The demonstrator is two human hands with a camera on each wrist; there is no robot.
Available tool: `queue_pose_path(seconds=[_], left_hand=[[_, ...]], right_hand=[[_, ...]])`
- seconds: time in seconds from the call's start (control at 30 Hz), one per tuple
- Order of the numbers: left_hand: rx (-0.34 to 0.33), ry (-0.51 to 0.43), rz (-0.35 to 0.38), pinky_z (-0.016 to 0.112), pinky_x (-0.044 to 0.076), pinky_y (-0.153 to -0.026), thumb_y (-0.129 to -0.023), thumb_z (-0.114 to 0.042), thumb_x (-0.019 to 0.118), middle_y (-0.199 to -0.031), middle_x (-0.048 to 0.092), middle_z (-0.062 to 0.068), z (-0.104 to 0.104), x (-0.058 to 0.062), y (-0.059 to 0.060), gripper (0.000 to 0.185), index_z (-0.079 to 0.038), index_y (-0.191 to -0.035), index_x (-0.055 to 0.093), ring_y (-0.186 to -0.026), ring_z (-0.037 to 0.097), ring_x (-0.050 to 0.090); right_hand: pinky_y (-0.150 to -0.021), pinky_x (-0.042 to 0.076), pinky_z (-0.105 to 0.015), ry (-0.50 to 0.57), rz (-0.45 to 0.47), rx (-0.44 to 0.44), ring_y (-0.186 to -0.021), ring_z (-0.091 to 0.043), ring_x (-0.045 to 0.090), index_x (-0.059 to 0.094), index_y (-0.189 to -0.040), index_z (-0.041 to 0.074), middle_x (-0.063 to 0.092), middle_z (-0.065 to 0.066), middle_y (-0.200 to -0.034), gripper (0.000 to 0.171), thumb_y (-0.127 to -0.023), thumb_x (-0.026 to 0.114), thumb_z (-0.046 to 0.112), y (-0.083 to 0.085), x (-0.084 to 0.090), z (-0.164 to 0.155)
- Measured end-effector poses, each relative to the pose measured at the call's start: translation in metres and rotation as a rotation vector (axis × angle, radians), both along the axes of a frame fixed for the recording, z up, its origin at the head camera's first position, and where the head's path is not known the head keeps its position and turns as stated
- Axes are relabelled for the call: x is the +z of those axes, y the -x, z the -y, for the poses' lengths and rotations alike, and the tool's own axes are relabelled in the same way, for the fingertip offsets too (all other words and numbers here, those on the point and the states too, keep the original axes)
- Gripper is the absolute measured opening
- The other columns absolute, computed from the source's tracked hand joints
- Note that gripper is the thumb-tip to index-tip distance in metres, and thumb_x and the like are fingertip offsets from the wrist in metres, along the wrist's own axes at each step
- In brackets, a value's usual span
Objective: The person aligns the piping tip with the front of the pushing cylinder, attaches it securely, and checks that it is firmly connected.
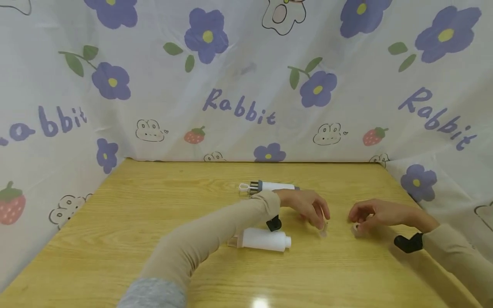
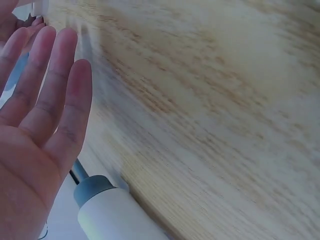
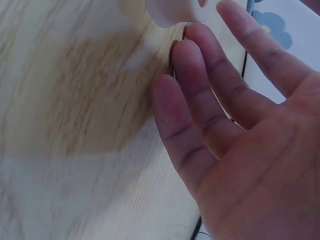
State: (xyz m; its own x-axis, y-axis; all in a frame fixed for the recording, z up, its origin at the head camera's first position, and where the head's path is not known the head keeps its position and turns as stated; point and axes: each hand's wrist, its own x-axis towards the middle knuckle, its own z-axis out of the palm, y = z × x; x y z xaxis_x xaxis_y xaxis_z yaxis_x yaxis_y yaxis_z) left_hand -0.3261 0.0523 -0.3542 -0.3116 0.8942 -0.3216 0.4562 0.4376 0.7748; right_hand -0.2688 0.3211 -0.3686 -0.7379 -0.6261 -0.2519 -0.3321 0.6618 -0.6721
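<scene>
In the head view the left hand [image 1: 306, 207] hangs over the desk [image 1: 115, 239] with a small clear piece [image 1: 323, 231] at its fingertips, while the right hand [image 1: 375, 213] pinches a small white cap [image 1: 356, 229] against the wood; a white bottle [image 1: 263, 239] lies behind the left fingers. The left wrist view shows straight, close-set fingers [image 2: 55, 90] beside a grey-collared white tube [image 2: 107, 212]. In the right wrist view the fingers [image 3: 200, 75] lie relaxed, the cap [image 3: 172, 10] at their tips.

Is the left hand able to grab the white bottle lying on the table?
Probably yes. The white bottle lies on the table right beside the left forearm, nothing covering it; the left hand would only need to pull back a little.
</scene>
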Motion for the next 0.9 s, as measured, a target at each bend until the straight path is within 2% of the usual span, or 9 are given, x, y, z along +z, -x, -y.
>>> queue_pose_path(seconds=[0.13,0.33,0.5,0.6,0.7,0.8,0.9], left_hand=[[-0.004,0.003,0.012,0.022,0.049,-0.069,-0.076,-0.012,0.070,-0.091,0.067,0.000,-0.004,-0.005,-0.002,0.033,-0.008,-0.107,0.060,-0.079,0.005,0.060],[0.009,-0.008,0.014,0.023,0.050,-0.072,-0.076,-0.011,0.070,-0.091,0.066,0.000,-0.007,-0.011,-0.003,0.028,-0.010,-0.103,0.062,-0.081,0.006,0.061],[0.030,-0.009,-0.004,0.025,0.050,-0.067,-0.076,-0.014,0.071,-0.087,0.066,-0.003,-0.006,-0.011,-0.007,0.019,-0.013,-0.094,0.066,-0.075,0.004,0.058],[0.053,-0.004,-0.007,0.023,0.048,-0.062,-0.075,-0.018,0.073,-0.081,0.065,-0.005,-0.006,-0.011,-0.007,0.015,-0.014,-0.087,0.067,-0.067,0.003,0.054],[0.065,-0.003,0.016,0.023,0.044,-0.059,-0.073,-0.020,0.074,-0.076,0.063,-0.004,-0.005,-0.011,-0.007,0.015,-0.015,-0.085,0.067,-0.064,0.005,0.051],[0.051,-0.021,0.042,0.025,0.044,-0.060,-0.075,-0.019,0.072,-0.078,0.063,-0.001,-0.001,-0.009,-0.004,0.016,-0.012,-0.088,0.066,-0.068,0.011,0.055],[0.039,-0.048,0.047,0.031,0.046,-0.063,-0.080,-0.017,0.068,-0.084,0.065,0.002,0.004,-0.004,0.001,0.015,-0.009,-0.091,0.064,-0.076,0.021,0.060]], right_hand=[[-0.073,0.045,-0.024,0.009,-0.009,0.036,-0.086,-0.013,0.054,0.057,-0.109,0.010,0.058,-0.011,-0.104,0.029,-0.083,0.064,0.018,-0.003,0.000,0.001],[-0.067,0.044,-0.026,0.020,0.039,0.070,-0.080,-0.015,0.051,0.054,-0.109,0.006,0.056,-0.014,-0.097,0.032,-0.081,0.066,0.015,-0.006,-0.001,0.009],[-0.060,0.042,-0.025,0.048,0.019,0.100,-0.071,-0.008,0.046,0.056,-0.102,0.004,0.053,-0.020,-0.086,0.025,-0.080,0.065,0.012,-0.006,-0.003,0.011],[-0.059,0.042,-0.024,0.040,0.007,0.081,-0.069,-0.007,0.046,0.057,-0.101,0.006,0.054,-0.019,-0.085,0.023,-0.080,0.065,0.013,-0.004,-0.004,0.011],[-0.063,0.043,-0.024,0.017,-0.024,0.038,-0.074,-0.008,0.049,0.058,-0.102,0.009,0.057,-0.012,-0.091,0.023,-0.081,0.065,0.018,-0.003,-0.004,0.010],[-0.068,0.044,-0.025,0.020,-0.034,-0.035,-0.081,-0.012,0.053,0.058,-0.105,0.010,0.058,-0.008,-0.096,0.025,-0.083,0.063,0.022,-0.001,-0.001,0.007],[-0.071,0.046,-0.028,0.040,-0.005,-0.121,-0.086,-0.014,0.054,0.056,-0.109,0.010,0.057,-0.009,-0.101,0.029,-0.085,0.061,0.025,0.000,0.005,0.005]])
